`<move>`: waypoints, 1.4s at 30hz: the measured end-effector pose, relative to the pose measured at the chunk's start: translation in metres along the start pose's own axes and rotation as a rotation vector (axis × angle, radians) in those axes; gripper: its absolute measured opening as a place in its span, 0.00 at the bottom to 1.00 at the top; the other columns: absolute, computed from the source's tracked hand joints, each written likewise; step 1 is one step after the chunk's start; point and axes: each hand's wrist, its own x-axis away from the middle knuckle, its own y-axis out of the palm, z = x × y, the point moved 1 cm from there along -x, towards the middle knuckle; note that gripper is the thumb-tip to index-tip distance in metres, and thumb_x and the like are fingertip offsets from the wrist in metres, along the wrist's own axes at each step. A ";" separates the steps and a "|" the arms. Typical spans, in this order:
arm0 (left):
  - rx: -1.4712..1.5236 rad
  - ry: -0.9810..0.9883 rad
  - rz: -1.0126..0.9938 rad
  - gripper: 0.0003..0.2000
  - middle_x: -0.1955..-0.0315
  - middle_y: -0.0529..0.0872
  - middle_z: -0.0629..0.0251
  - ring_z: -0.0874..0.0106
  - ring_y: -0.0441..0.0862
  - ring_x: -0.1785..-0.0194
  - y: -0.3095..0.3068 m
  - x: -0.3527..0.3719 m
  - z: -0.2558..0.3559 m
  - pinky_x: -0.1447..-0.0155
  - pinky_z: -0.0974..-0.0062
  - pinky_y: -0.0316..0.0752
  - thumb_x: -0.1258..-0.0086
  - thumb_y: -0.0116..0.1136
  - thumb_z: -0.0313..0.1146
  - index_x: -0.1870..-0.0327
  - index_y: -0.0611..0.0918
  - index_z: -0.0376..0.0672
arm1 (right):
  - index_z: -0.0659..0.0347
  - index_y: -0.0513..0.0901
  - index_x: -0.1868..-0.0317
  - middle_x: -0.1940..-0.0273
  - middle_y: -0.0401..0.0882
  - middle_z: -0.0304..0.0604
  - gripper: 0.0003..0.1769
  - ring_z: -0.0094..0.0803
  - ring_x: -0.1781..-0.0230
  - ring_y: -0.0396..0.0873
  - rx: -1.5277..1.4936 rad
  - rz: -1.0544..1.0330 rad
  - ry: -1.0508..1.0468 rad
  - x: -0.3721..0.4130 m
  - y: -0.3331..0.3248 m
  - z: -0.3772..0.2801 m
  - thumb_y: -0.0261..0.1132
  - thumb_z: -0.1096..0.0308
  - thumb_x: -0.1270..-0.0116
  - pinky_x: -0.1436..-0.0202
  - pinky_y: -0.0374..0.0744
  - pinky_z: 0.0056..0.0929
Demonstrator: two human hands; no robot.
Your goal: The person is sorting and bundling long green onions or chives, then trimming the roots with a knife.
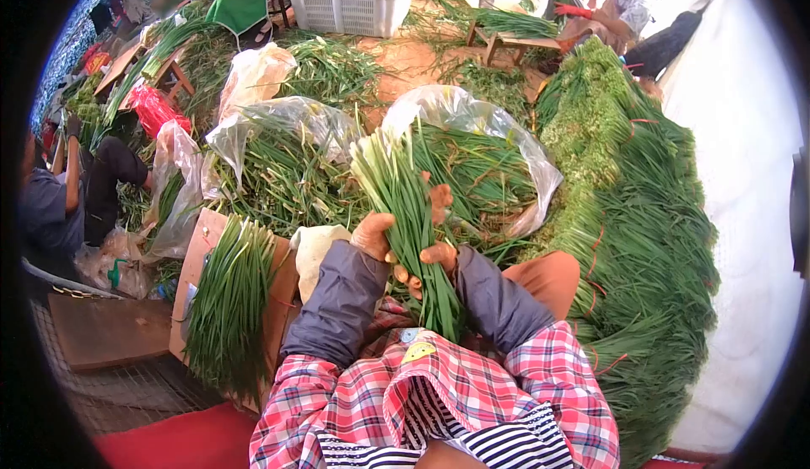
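A bunch of garlic chives (402,184) is held upright in front of my lap, its pale stem ends up and away from me and its dark green leaves hanging towards my apron. My left hand (372,234) is closed around the bunch from the left. From the right, my right hand (440,254) grips the same bunch, with its thumb over the leaves. Some fingers of both hands are hidden behind the stalks. To my left, a thick pile of chives (229,309) lies on a wooden board (202,241).
Beyond my hands stand open clear plastic bags (540,178) full of loose leaves. A long heap of chive bundles (645,258), some with red ties, runs along my right. White crates (350,9) stand at the back. Other people (59,203) sit at the left and far right.
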 end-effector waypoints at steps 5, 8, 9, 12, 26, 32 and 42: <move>-0.049 -0.015 0.209 0.29 0.61 0.79 0.61 0.62 0.78 0.58 -0.027 0.015 -0.006 0.45 0.55 0.71 0.48 0.62 0.34 0.43 0.69 0.41 | 0.62 0.68 0.42 0.53 0.77 0.43 0.34 0.29 0.55 0.75 0.841 0.346 -0.033 0.017 -0.063 -0.021 0.66 0.53 0.45 0.52 0.74 0.31; -0.073 -0.037 0.204 0.28 0.64 0.78 0.61 0.63 0.78 0.60 -0.020 0.019 -0.008 0.48 0.56 0.72 0.47 0.62 0.35 0.44 0.70 0.40 | 0.58 0.65 0.38 0.48 0.74 0.42 0.36 0.35 0.50 0.74 0.599 0.705 -0.481 0.035 -0.002 -0.072 0.68 0.58 0.44 0.48 0.73 0.34; -0.084 -0.045 0.231 0.27 0.65 0.78 0.62 0.65 0.77 0.61 -0.023 0.020 -0.012 0.50 0.57 0.72 0.47 0.60 0.35 0.45 0.70 0.38 | 0.57 0.59 0.34 0.44 0.71 0.44 0.41 0.34 0.48 0.73 0.712 0.693 -0.509 0.037 0.003 -0.091 0.69 0.58 0.45 0.51 0.74 0.34; -0.079 -0.107 0.234 0.27 0.65 0.78 0.61 0.65 0.76 0.62 -0.017 0.021 -0.019 0.52 0.59 0.71 0.47 0.59 0.36 0.45 0.70 0.37 | 0.56 0.59 0.34 0.44 0.71 0.43 0.38 0.35 0.49 0.73 1.113 0.774 -0.471 0.017 0.030 -0.114 0.67 0.71 0.44 0.50 0.74 0.34; -0.145 -0.165 0.145 0.28 0.64 0.80 0.56 0.63 0.80 0.62 0.005 0.034 -0.019 0.57 0.63 0.78 0.51 0.62 0.29 0.45 0.70 0.37 | 0.69 0.78 0.55 0.71 0.80 0.42 0.20 0.25 0.75 0.75 0.843 0.943 -0.526 0.045 0.079 -0.133 0.67 0.63 0.43 0.73 0.74 0.24; -0.212 -0.163 0.095 0.29 0.56 0.79 0.52 0.61 0.80 0.56 0.017 0.043 -0.022 0.51 0.64 0.77 0.50 0.58 0.29 0.43 0.68 0.35 | 0.69 0.77 0.51 0.65 0.81 0.45 0.27 0.25 0.73 0.74 1.084 1.006 -0.212 0.014 0.093 -0.108 0.72 0.63 0.50 0.70 0.74 0.25; -0.004 -0.250 0.146 0.30 0.52 0.78 0.46 0.57 0.79 0.53 0.009 0.051 -0.029 0.47 0.62 0.74 0.50 0.57 0.34 0.42 0.68 0.34 | 0.63 0.81 0.69 0.77 0.78 0.37 0.16 0.24 0.79 0.75 0.766 0.803 -0.262 0.022 0.054 -0.095 0.70 0.57 0.46 0.79 0.71 0.24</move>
